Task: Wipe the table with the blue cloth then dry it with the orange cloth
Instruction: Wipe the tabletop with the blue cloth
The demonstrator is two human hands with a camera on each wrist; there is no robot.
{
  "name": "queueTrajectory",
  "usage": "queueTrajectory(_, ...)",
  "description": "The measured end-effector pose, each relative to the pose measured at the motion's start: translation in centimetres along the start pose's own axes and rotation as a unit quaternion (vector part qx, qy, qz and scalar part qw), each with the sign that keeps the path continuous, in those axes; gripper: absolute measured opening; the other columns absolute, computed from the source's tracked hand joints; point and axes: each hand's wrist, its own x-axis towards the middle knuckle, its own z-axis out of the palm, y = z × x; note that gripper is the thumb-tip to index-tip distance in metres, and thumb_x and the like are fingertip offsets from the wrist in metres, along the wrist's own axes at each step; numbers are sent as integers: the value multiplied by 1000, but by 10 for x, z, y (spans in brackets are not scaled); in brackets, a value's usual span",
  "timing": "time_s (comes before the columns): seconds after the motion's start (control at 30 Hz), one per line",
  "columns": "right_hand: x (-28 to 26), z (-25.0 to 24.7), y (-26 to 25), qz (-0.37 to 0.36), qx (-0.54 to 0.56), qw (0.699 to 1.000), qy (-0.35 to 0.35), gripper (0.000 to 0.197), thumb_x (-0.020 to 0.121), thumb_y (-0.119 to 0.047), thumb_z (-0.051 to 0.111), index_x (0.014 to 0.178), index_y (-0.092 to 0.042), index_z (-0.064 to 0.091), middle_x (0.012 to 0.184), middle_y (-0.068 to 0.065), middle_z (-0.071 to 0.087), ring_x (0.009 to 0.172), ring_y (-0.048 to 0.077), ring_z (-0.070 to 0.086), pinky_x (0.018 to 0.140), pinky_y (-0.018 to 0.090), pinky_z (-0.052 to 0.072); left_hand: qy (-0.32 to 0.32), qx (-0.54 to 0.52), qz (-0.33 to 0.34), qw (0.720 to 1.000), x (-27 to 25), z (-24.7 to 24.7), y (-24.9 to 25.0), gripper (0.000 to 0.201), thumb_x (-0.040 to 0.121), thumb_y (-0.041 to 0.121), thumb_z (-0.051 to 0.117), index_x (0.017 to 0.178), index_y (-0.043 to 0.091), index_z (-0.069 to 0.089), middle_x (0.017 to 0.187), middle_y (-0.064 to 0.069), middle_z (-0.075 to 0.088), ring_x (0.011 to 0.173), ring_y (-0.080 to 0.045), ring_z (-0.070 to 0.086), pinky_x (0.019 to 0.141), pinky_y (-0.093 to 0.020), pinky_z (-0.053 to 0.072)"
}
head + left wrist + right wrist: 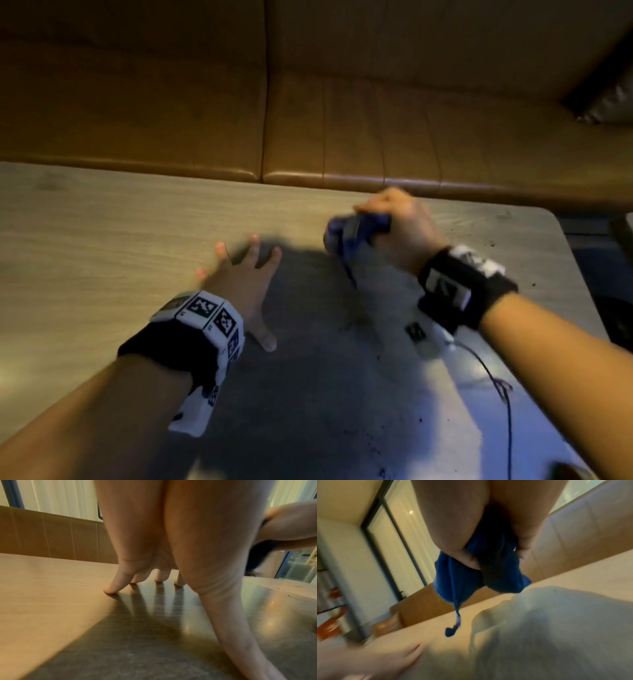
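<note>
The right hand (400,228), right of centre in the head view, clutches the bunched blue cloth (356,229) above the worktop (102,222); the left hand (239,281) braces with fingers splayed. Spreading the cloth flat would likely catch the crumbs (493,245) better.

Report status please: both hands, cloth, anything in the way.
Left hand open, fingertips on table. Right hand grips blue cloth, bunched. Orange cloth not in view. Dark crumbs near right edge.

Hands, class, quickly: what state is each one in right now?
Left hand: open, fingers spread, fingertips touching the table.
Right hand: closed around the bunched blue cloth.
</note>
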Motion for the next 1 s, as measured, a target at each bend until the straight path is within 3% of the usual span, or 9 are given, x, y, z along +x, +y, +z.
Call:
queueTrajectory(0.07, 43, -4, 8, 39, -55, 997, 37, 19, 75, -11, 61, 91, -12, 72, 90, 13, 61, 90, 26, 58, 72, 28, 42, 1, 10, 4, 1000, 5, 2, -2, 155, 52, 57, 93, 155, 36, -21, 160, 5, -34, 147, -49, -17, 115, -68, 21)
queueTrajectory(0.2, 63, 10, 15, 187, -145, 967, -98, 17, 76, -13, 70, 90, -8, 62, 93, 7, 58, 86, 25, 59, 66, 31, 46, 13, 22, 24, 999, 9, 5, -8, 159, 44, 61, 94, 156, 34, -17, 162, 3, -29, 146, -54, -11, 112, -71, 23)
queueTrajectory(0.33, 13, 27, 11, 175, -74, 976, -109, 12, 71, -15, 72, 82, -14, 69, 82, 3, 63, 80, 22, 63, 61, 26, 43, 20, 51, 11, 998, -2, -3, 2, 156, 49, 60, 93, 157, 28, -15, 163, -6, -26, 144, -57, -11, 112, -72, 20)
queueTrajectory(0.43, -43, 36, -3, 165, -69, 977, -120, 11, 79, -17, 68, 88, -13, 72, 96, 7, 61, 85, 25, 60, 67, 30, 48, 44, 73, 18, 996, -15, -3, 7, 145, 61, 58, 89, 159, 19, -10, 165, -15, -15, 147, -53, 0, 119, -62, 11)
queueTrajectory(0.53, -110, 52, -25, 135, -64, 982, -114, 15, 85, -14, 64, 97, -15, 73, 106, 7, 52, 95, 29, 56, 83, 39, 51, 116, 8, 45, 992, -33, 24, 7, 118, 70, 42, 89, 158, 17, 14, 164, -17, 12, 145, -47, 22, 114, -57, 31)
queueTrajectory(0.6, -151, 62, -38, 125, -59, 983, -122, 20, 84, -9, 64, 101, -15, 72, 105, 7, 49, 96, 32, 55, 83, 40, 50, 157, -54, 56, 985, -56, 61, 7, 102, 82, 32, 81, 157, 20, 14, 165, -14, 8, 149, -44, 14, 112, -62, 32)
queueTrajectory(0.77, -243, 79, -68, 118, -28, 984, -132, 37, 80, -3, 60, 114, -15, 69, 99, -1, 46, 96, 26, 54, 80, 29, 43, 176, -45, 67, 981, -116, 138, 11, 92, 92, 52, 61, 158, 24, 4, 167, -6, -5, 151, -41, 3, 114, -66, 25)
queueTrajectory(0.9, -246, 68, -68, 117, -19, 978, -173, 41, 78, -4, 58, 117, -15, 67, 107, 3, 54, 102, 24, 55, 88, 33, 46, 114, -41, 53, 991, -122, 141, 2, 107, 82, 67, 64, 159, 25, 3, 168, -4, -6, 151, -43, -1, 115, -67, 22)
queueTrajectory(1.0, -195, 43, -57, 102, -1, 991, -87, 44, 79, -1, 55, 118, -17, 66, 110, 7, 60, 104, 26, 56, 88, 32, 45, 84, -6, 47, 995, -112, 139, -1, 117, 74, 71, 69, 160, 24, 5, 168, -4, -6, 151, -44, -1, 113, -66, 27)
